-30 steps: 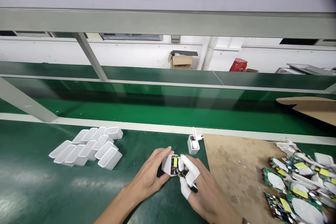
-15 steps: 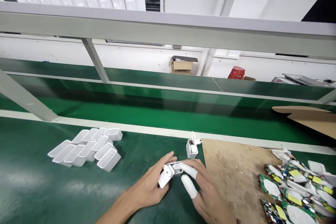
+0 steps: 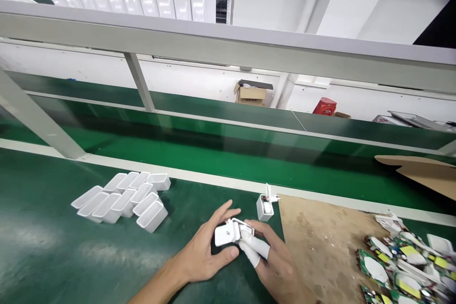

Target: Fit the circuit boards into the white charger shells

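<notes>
A small white plastic housing (image 3: 227,234) with an open box part and a flat end piece sits between my hands, just above the green tabletop. My left hand (image 3: 204,251) curves around its left side, thumb along the near edge and fingers behind. Two white finger cots cover fingertips of my right hand (image 3: 274,256). These covered tips press at the housing's open right end, while another finger rests on its far edge. What lies inside the housing is partly hidden by the fingers. Beyond it stands a similar white box (image 3: 264,209) with a plug and wires sticking out.
Several open white plastic cases (image 3: 123,202) stand grouped at left. On the right, a brown board (image 3: 313,242) lies beside a pile of green circuit boards (image 3: 374,266) with white discs and yellow pieces. A green belt (image 3: 213,156) runs behind the pale rail (image 3: 199,178).
The housing has turned so its flat end piece lies more level. My right hand's covered fingertips have closed together onto its open end, and my left thumb has shifted right. The camera view has shifted slightly.
</notes>
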Available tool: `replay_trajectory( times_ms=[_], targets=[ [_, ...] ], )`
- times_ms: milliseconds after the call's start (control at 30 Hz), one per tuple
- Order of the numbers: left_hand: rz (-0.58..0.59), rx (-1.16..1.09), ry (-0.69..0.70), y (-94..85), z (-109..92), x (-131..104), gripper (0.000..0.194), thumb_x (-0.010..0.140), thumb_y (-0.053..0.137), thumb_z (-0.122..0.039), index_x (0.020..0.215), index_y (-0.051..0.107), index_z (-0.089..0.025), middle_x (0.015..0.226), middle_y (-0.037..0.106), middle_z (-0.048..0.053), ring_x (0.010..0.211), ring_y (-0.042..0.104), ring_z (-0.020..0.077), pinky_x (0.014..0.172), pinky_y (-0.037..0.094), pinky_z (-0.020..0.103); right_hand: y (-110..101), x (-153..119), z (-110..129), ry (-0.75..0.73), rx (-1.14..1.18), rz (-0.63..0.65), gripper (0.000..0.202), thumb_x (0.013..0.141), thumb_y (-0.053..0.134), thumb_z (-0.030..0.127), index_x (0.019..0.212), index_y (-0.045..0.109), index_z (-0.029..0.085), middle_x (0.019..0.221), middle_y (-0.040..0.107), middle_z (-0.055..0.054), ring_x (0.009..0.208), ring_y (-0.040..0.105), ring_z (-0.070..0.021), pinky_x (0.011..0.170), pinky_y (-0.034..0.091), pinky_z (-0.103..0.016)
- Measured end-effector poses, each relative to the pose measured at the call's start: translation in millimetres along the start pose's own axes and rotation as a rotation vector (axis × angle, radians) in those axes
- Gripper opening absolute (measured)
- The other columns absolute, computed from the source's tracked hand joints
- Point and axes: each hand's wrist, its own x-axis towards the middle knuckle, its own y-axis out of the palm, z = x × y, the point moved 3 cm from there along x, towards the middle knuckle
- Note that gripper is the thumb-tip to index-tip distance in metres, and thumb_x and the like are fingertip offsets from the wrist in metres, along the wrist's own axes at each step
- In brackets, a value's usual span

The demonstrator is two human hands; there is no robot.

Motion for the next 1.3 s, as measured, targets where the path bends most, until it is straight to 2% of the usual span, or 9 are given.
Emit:
replay_trajectory(
  times_ms=[133,267,400,533,633,833,1000,1200,1300],
  targets=[
    [-0.057,0.024,0.044,0.9,2.8,1.5,0.092,0.094,0.075,-0.055,0.166,0.022,-0.034,0.15,0.061,0.014,0.135,0.063,0.0325,0.118,0.048,0.053,5.1,-0.9,-1.5,0.002,-0.009,0.102,0.042,0.099,0.049,0.004,0.132,0.066,0.022,0.13,0.071,-0.015,0.109,0.076,-0.0253,0.088,0.068,-0.037],
    [-0.108,0.03,0.062,-0.1,4.9,1.7,0.093,0.093,0.074,-0.061,0.166,0.02,-0.038,0.147,0.062,0.012,0.13,0.066,0.0313,0.114,0.051,0.052,4.3,-1.4,-2.0,-0.002,0.005,0.066,0.042,0.099,0.047,0.003,0.134,0.062,0.022,0.131,0.069,-0.016,0.114,0.073,-0.025,0.091,0.067,-0.038],
    [-0.162,-0.041,0.108,-1.3,2.8,2.7,0.107,0.086,0.078,-0.069,0.168,0.017,-0.035,0.154,0.056,0.016,0.14,0.059,0.037,0.117,0.048,0.056,3.4,-1.2,-3.1,0.054,0.022,0.078,0.043,0.098,0.048,0.001,0.132,0.062,0.022,0.136,0.066,-0.015,0.119,0.07,-0.025,0.095,0.065,-0.039],
    [-0.152,-0.005,0.096,2.0,3.2,4.4,0.098,0.09,0.081,-0.054,0.166,0.021,-0.036,0.137,0.065,0.012,0.12,0.069,0.03,0.107,0.056,0.049,11.9,-8.7,-8.6,0.044,-0.036,0.151,0.047,0.094,0.044,-0.002,0.131,0.063,0.021,0.133,0.068,-0.015,0.113,0.072,-0.0256,0.091,0.067,-0.041],
    [-0.147,0.045,0.077,3.1,5.2,4.1,0.086,0.096,0.077,-0.037,0.164,0.025,-0.037,0.125,0.068,0.008,0.105,0.072,0.0236,0.097,0.059,0.041,14.1,-13.6,-12.1,0.009,-0.098,0.085,0.048,0.096,0.046,0.0,0.139,0.059,0.017,0.134,0.068,-0.017,0.118,0.072,-0.0276,0.096,0.067,-0.042],
    [-0.136,0.1,0.073,-0.5,10.3,0.5,0.101,0.088,0.084,-0.047,0.165,0.019,-0.042,0.135,0.064,0.009,0.117,0.069,0.0284,0.104,0.057,0.047,10.2,-9.1,-9.0,0.003,-0.051,0.17,0.046,0.097,0.044,0.001,0.138,0.06,0.019,0.132,0.069,-0.016,0.113,0.074,-0.0248,0.092,0.067,-0.037],
    [-0.157,0.066,0.124,-0.9,11.2,-1.8,0.117,0.08,0.09,-0.055,0.168,0.015,-0.038,0.146,0.059,0.013,0.125,0.065,0.0343,0.108,0.054,0.052,9.1,-9.1,-6.0,0.037,-0.005,0.148,0.05,0.095,0.046,0.001,0.14,0.058,0.021,0.134,0.066,-0.016,0.114,0.072,-0.0272,0.091,0.067,-0.04],
    [-0.2,0.093,0.135,-1.4,5.5,3.2,0.081,0.097,0.07,-0.02,0.164,0.026,-0.034,0.121,0.065,0.007,0.108,0.07,0.0238,0.1,0.058,0.043,15.6,-7.7,-3.7,0.084,-0.024,0.202,0.054,0.098,0.044,0.005,0.149,0.05,0.023,0.128,0.069,-0.015,0.106,0.075,-0.0283,0.086,0.068,-0.04],
    [-0.182,0.133,0.187,-3.7,-0.8,6.4,0.062,0.095,0.07,-0.014,0.15,0.046,-0.029,0.112,0.066,0.006,0.102,0.07,0.0223,0.093,0.059,0.038,15.4,-4.7,-2.2,0.129,-0.015,0.231,0.052,0.101,0.047,0.01,0.151,0.05,0.025,0.121,0.07,-0.013,0.1,0.075,-0.028,0.082,0.068,-0.041]
  ],
)
